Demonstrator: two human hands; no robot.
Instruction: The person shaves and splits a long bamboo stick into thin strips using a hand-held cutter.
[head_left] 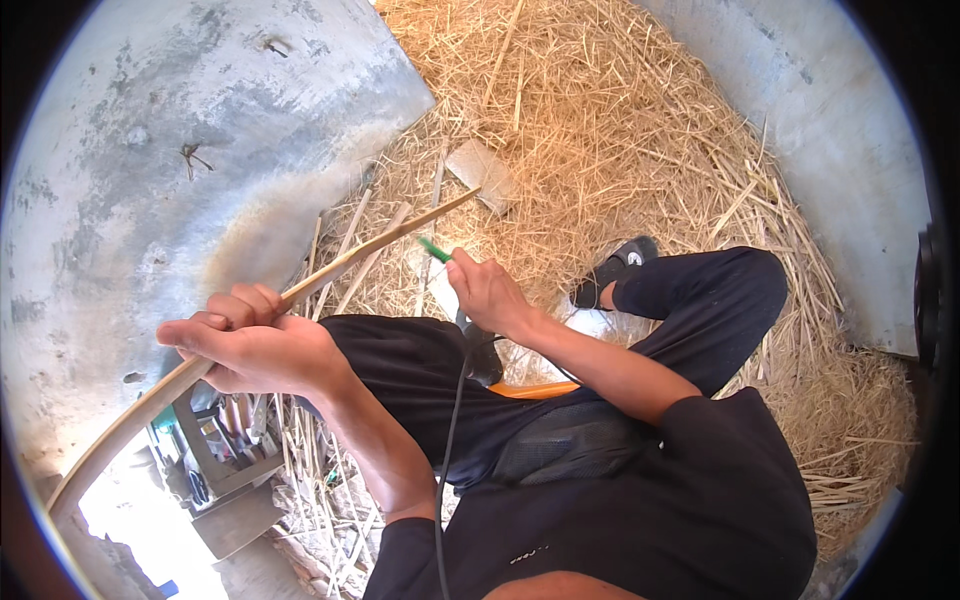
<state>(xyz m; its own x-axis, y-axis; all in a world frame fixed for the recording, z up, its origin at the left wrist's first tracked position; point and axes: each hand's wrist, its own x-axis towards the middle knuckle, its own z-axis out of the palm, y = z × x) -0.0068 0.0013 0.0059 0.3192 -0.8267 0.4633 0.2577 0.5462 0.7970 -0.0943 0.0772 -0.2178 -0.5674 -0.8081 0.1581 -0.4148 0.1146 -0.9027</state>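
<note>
A long, pale bamboo strip runs slantwise across the left half, from the lower left rim up to a thin tip near the middle. My left hand is closed around it, thumb lying along the strip. My right hand is closed on a slim green-ended tool. The tool's green end points at the strip just below its tip; a small gap seems to lie between them. The rest of the tool is hidden in my fingers, so its exact kind does not show.
Dry shavings cover the floor, with a flat stone block among them. Grey walls rise at left and right. A tool rack stands lower left. I sit on an orange stool; a dark cable hangs across my lap.
</note>
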